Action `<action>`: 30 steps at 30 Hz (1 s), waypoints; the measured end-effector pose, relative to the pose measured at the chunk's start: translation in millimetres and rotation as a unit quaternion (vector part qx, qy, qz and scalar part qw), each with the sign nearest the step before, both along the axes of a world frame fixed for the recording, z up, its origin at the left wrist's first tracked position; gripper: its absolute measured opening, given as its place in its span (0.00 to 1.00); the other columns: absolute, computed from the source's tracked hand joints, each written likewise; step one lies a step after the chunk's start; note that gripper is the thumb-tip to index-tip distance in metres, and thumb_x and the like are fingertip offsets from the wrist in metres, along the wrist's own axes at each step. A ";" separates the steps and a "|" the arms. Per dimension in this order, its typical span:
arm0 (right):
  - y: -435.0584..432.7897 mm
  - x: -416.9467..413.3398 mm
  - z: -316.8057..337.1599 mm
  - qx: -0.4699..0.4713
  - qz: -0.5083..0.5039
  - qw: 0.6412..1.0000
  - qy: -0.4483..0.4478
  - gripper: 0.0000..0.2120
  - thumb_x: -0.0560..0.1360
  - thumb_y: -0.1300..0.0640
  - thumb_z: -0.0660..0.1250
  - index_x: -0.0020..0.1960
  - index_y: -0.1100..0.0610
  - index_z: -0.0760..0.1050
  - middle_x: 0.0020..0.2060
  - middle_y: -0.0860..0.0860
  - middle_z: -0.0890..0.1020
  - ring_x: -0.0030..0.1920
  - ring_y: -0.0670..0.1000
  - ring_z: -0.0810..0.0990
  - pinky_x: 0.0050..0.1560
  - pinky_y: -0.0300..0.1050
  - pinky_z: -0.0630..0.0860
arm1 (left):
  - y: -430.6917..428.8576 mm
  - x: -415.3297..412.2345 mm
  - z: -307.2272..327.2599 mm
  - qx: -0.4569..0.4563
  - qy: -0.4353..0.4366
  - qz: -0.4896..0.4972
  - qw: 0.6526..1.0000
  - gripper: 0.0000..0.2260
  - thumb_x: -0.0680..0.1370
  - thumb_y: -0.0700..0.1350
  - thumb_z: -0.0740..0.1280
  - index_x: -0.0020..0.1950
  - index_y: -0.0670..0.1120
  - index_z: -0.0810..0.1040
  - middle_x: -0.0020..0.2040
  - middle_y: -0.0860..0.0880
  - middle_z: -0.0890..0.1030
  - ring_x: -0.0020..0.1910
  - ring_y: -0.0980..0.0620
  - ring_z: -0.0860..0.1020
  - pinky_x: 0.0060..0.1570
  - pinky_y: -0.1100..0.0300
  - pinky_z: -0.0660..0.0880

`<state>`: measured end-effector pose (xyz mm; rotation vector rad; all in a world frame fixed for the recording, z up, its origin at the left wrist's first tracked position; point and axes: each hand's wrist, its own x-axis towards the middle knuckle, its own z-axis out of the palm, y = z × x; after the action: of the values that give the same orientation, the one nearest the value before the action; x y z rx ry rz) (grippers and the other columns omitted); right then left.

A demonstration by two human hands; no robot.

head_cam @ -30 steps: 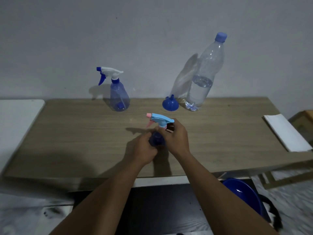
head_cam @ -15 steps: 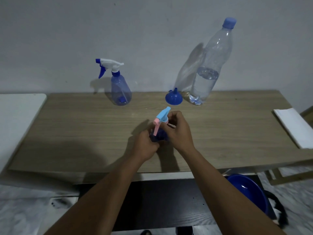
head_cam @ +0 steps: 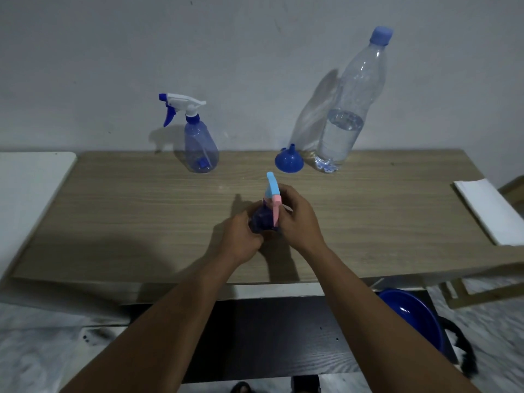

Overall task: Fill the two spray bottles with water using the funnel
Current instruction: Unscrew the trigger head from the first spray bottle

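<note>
The left hand [head_cam: 241, 236] wraps the small dark-blue plastic spray bottle [head_cam: 262, 221] mid-worktop while the right hand [head_cam: 297, 219] pinches its pale-blue and pink trigger head [head_cam: 272, 194], seemingly unscrewing it. Filling appears unstarted: behind stand a capped translucent blue spray bottle [head_cam: 200, 148], an upturned glossy blue funnel [head_cam: 289, 160] and a clear, half-full water bottle [head_cam: 347, 114] on the wood-grain worktop [head_cam: 127, 208].

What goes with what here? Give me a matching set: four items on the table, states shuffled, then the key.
Things:
1. blue plastic funnel
2. tall clear water bottle with blue cap
3. clear blue spray bottle with white-and-blue trigger head
4. dark blue spray bottle with light-blue-and-pink trigger head

States:
A. gripped by the left hand and right hand
B. roughly half full, capped
C. wide mouth down on the wooden table
D. standing untouched, back left

Pairs: 1-C, 2-B, 3-D, 4-A
</note>
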<state>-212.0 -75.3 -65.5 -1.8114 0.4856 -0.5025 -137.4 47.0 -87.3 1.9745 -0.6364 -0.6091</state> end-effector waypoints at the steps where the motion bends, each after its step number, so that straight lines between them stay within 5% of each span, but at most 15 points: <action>1: 0.0 -0.8 -0.3 -0.008 0.004 1.000 0.000 0.14 0.81 0.57 0.67 0.66 0.55 0.77 0.54 0.46 0.83 0.55 0.43 0.81 0.55 0.38 0.79 | 0.0 -0.2 0.4 -0.001 0.000 0.001 1.000 0.30 0.71 0.40 0.76 0.71 0.54 0.72 0.60 0.56 0.81 0.55 0.61 0.79 0.46 0.74 0.72; 7: 0.2 -0.8 -1.8 0.000 -0.020 1.000 -0.001 0.16 0.78 0.57 0.71 0.65 0.53 0.73 0.55 0.46 0.83 0.56 0.41 0.81 0.57 0.39 0.79 | 1.7 -2.6 4.5 -0.005 -0.004 -0.002 1.000 0.28 0.72 0.40 0.75 0.70 0.53 0.73 0.56 0.57 0.81 0.53 0.60 0.79 0.43 0.78 0.71; 11: -0.7 -0.6 -2.1 -0.008 -0.004 1.000 0.008 0.13 0.81 0.59 0.66 0.65 0.53 0.76 0.55 0.46 0.83 0.57 0.45 0.81 0.58 0.46 0.80 | 2.1 -3.7 8.6 0.010 -0.010 -0.006 1.000 0.29 0.72 0.39 0.74 0.71 0.53 0.72 0.55 0.56 0.79 0.44 0.68 0.74 0.39 0.82 0.68; 16: 1.5 -1.4 -0.5 0.000 -0.024 1.000 0.007 0.15 0.79 0.56 0.70 0.64 0.53 0.73 0.55 0.46 0.83 0.56 0.41 0.81 0.56 0.36 0.78 | 3.2 -3.8 11.2 0.021 -0.021 0.000 1.000 0.25 0.73 0.37 0.74 0.69 0.51 0.74 0.52 0.56 0.79 0.41 0.67 0.75 0.37 0.81 0.68; 19: 1.2 -1.4 -0.6 -0.014 -0.009 1.000 0.014 0.13 0.80 0.57 0.69 0.63 0.54 0.74 0.54 0.46 0.82 0.56 0.42 0.81 0.55 0.35 0.78 | 3.3 -4.3 11.9 0.022 -0.022 -0.006 1.000 0.27 0.73 0.36 0.73 0.69 0.53 0.74 0.54 0.58 0.80 0.53 0.60 0.79 0.39 0.81 0.69; 23: 1.8 -3.9 0.8 -0.016 0.005 1.000 0.012 0.14 0.81 0.62 0.65 0.67 0.56 0.75 0.54 0.46 0.83 0.55 0.41 0.80 0.52 0.31 0.76 | 3.5 -6.6 14.7 0.016 -0.017 -0.003 1.000 0.29 0.72 0.39 0.75 0.71 0.53 0.72 0.51 0.59 0.77 0.47 0.66 0.76 0.39 0.83 0.67; 30: 0.9 -16.0 11.1 0.045 0.032 0.998 -0.009 0.35 0.72 0.60 0.63 0.78 0.45 0.63 0.68 0.45 0.75 0.66 0.41 0.75 0.66 0.48 0.76 | -0.4 -7.7 13.3 0.025 -0.003 0.004 1.000 0.29 0.71 0.43 0.78 0.70 0.51 0.73 0.58 0.53 0.82 0.57 0.54 0.80 0.54 0.63 0.75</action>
<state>-228.1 -74.4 -54.4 -1.7297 0.4297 -0.4465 -145.1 46.6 -73.9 2.0256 -0.6212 -0.6208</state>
